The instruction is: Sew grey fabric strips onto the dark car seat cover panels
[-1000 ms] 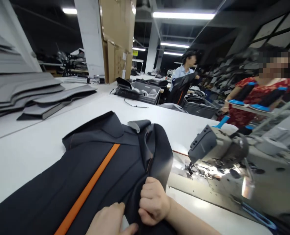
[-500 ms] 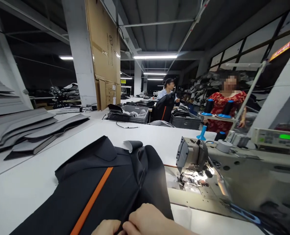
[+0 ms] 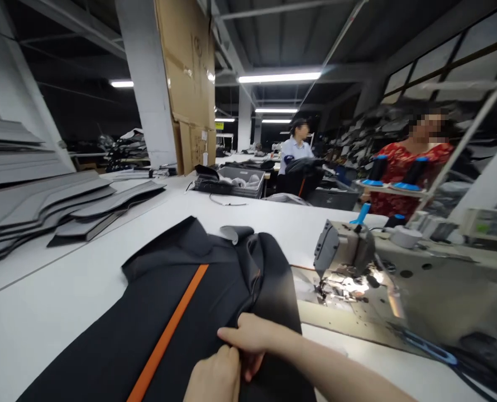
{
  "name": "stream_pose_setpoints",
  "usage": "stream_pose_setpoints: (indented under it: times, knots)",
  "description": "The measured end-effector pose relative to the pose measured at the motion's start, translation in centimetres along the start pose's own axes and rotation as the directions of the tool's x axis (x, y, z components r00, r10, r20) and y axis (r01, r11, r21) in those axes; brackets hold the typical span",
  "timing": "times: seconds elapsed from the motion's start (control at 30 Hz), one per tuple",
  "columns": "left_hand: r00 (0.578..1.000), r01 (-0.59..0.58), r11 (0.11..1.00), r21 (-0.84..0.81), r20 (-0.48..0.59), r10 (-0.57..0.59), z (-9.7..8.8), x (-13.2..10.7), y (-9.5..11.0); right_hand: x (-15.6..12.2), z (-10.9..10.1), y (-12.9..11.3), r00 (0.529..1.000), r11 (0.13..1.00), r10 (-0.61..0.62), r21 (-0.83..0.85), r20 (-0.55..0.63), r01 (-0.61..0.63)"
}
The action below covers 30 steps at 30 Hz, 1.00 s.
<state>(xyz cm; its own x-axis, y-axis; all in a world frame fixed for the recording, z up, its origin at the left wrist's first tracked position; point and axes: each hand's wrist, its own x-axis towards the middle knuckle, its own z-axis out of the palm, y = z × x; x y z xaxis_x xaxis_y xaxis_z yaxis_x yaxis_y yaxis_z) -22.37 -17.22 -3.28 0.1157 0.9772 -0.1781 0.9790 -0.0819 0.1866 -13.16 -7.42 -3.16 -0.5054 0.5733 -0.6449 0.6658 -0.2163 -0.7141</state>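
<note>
Dark fabric piece [image 3: 219,290] with orange strip [image 3: 171,328] lies near centre on white surface [image 3: 79,290], left of sewing machine [image 3: 351,243]; right hand [image 3: 251,338] curled, gripping the fabric near its right side; left hand [image 3: 215,375] bunched just beside it, fingertips hidden, can't tell what it pinches; stacked grey panels [image 3: 51,195] at left

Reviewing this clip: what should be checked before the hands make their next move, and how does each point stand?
1. Left hand and right hand on the dark fabric: ok.
2. Firmness of grip: cannot tell; fingers partly hidden.
3. Fabric lying smooth: not ok; it bunches beyond the right hand.
4. Orange strip uncovered: ok.
5. Hands away from the sewing machine: ok.
6. Blue-handled tool off the fabric: ok.
</note>
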Motion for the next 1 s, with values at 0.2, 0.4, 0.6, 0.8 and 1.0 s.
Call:
stream_pose_setpoints:
  times: [0.2,0.4,0.6,0.8,1.0]
  knots:
    - [0.983,-0.179,0.975,-0.134,-0.066,0.171,-1.4,-0.8,0.2,-0.1,0.3,3.2,0.989,0.990,-0.142,0.016,-0.048,0.143]
    - [0.952,-0.306,0.873,-0.380,-0.113,0.285,-2.2,-1.3,-4.3,-2.5,1.0,7.7,0.942,0.939,-0.323,0.092,-0.091,0.331]
    - [0.941,-0.284,0.878,-0.386,0.062,0.332,-0.6,-1.0,-5.7,-3.5,1.0,9.3,0.878,0.871,-0.473,0.112,-0.072,0.478]
    - [0.940,-0.257,0.872,-0.416,0.103,0.326,-0.4,-0.5,-6.3,-3.7,0.4,9.5,0.865,0.852,-0.498,0.215,0.056,0.477]
    - [0.942,-0.262,0.873,-0.412,0.087,0.323,-0.3,-0.7,-6.4,-3.8,0.7,9.1,0.863,0.841,-0.500,0.277,0.068,0.465]
